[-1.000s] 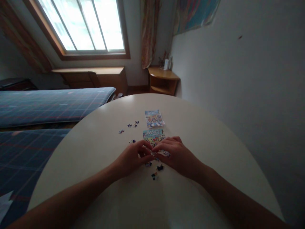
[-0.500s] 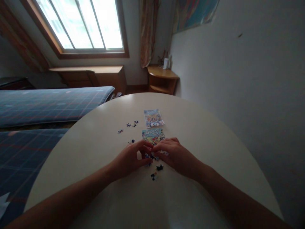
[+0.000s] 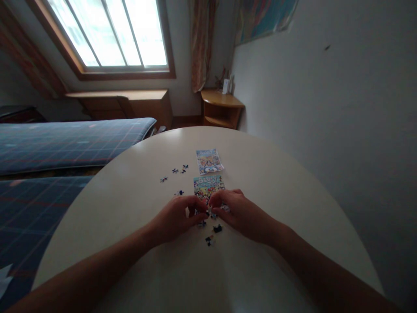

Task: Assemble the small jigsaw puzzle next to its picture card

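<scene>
My left hand (image 3: 177, 216) and my right hand (image 3: 239, 214) meet over the near part of a colourful printed sheet (image 3: 209, 182) on the table. The right thumb and fingers pinch a small jigsaw piece (image 3: 212, 213). The left thumb and index finger close together at its left side, on what looks like a dark piece edge, mostly hidden. Just below the hands lie loose pieces: a dark jigsaw piece (image 3: 217, 228), another jigsaw piece (image 3: 209, 240) nearer me, and one jigsaw piece (image 3: 202, 224) under the left thumb. Another jigsaw piece (image 3: 179, 192) sits behind the left hand.
A printed packet (image 3: 209, 161) lies beyond the sheet. Several more pieces, including a jigsaw piece (image 3: 163, 179), are scattered left of it on the round white table (image 3: 276, 182). A bed with a plaid mattress (image 3: 65, 143) stands left, a wall right.
My right fingertips have curled in and drawn slightly apart from the left, exposing the piece between them. The left thumb and index finger have closed together. Loose pieces have stayed put.
</scene>
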The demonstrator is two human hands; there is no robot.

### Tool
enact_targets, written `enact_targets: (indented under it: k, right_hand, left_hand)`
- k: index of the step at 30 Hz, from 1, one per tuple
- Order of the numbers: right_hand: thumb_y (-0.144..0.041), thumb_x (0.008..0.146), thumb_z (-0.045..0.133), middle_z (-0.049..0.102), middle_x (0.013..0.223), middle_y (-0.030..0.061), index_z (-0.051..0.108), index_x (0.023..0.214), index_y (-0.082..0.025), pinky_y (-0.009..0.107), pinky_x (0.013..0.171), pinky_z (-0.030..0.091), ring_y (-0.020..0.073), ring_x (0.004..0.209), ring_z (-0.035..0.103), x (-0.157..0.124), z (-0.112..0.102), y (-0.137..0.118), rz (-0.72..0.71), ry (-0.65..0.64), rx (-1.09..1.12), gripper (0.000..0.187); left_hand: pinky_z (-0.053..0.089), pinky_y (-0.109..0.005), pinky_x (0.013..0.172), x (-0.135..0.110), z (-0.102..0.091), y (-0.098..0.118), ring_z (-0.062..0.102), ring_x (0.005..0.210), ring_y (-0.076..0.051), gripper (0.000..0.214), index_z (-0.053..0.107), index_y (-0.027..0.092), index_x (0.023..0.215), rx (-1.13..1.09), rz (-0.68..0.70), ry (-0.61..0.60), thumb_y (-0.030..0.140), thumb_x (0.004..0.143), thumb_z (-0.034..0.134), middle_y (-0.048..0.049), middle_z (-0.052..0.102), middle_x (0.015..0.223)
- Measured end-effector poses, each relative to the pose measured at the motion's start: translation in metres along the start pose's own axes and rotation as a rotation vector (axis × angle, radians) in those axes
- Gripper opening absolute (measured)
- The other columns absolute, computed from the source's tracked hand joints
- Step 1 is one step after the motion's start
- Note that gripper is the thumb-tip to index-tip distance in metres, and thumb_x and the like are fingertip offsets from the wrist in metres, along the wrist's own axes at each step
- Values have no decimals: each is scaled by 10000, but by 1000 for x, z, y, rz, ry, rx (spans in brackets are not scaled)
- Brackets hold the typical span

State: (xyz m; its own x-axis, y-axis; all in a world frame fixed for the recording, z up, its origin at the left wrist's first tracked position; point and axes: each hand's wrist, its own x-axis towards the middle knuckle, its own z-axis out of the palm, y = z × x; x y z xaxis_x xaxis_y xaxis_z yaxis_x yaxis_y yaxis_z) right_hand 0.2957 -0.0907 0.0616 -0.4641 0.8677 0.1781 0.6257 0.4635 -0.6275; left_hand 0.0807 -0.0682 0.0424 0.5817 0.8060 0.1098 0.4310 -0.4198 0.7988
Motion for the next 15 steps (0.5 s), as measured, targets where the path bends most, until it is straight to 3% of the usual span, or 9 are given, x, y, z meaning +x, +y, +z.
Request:
enact_targets:
  k: [4,7,10,15]
  right_hand:
    - [-126,898,621,713,944,14,593,949,-204,354,916,395,175,925,640,-1,0,-2,0,-19,21,98]
    - [-127,901,608,707,955,19,577,961,-207,358,914,392,174,915,635,-2,1,-3,7,-28,40,104]
    - [-121,886,619,709,953,23,549,1027,-204,368,917,386,176,907,637,-2,1,-3,37,-52,53,177]
    - [-106,889,614,734,955,30,513,1148,-191,388,944,351,181,909,661,-2,2,-4,50,-91,49,291]
  left_hand:
    - [454,-208,602,0,3,-3,596,607,-92,197,661,198,987,10,25,5,202,796,707,25,729,815]
    - [450,-219,619,0,3,-4,593,613,-97,166,668,213,936,105,51,-13,210,781,728,40,711,789]
    - [437,-234,624,-1,3,-5,590,628,-113,181,676,233,931,252,73,0,221,768,752,46,690,755]
    - [451,-256,670,-2,3,-9,618,722,-139,200,678,274,1018,414,198,-27,251,827,731,21,705,868]
